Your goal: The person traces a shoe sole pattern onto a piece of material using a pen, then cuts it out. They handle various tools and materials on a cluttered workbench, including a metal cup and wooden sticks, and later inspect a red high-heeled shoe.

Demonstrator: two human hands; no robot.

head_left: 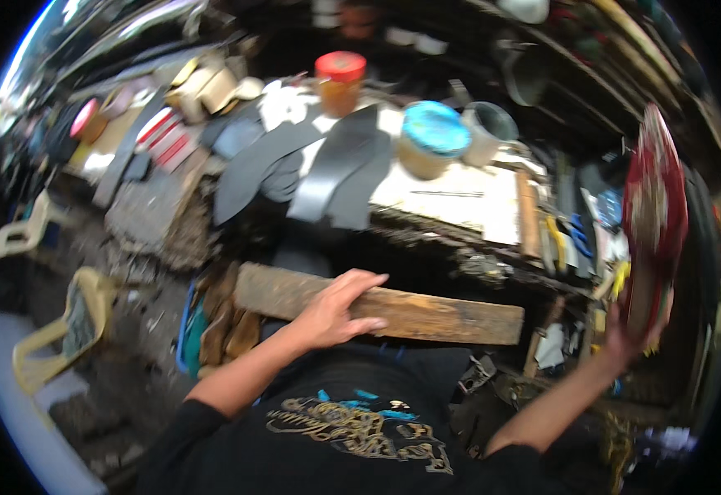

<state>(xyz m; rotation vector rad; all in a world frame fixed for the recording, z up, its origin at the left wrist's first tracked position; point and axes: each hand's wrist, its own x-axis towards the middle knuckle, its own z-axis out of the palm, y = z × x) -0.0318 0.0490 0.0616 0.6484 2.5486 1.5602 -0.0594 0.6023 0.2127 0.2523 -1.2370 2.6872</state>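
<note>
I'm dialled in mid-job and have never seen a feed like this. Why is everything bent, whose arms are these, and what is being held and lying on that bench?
There is no machine here: this is one picture from a wide fisheye camera worn on a person's head, looking down, so straight edges curve toward the rim. The two bare forearms rising from the lower edge are the wearer's own.

The left hand rests on a worn wooden plank lying across in front of the body. The right hand holds up a red shoe, blurred, so details are unclear.

Beyond is a cluttered workbench. On it lie dark sole-shaped sheets, a red-lidded jar, a blue-lidded tub and a grey cup. Hand tools sit at its right end. Pale plastic chairs stand at the left.
</note>
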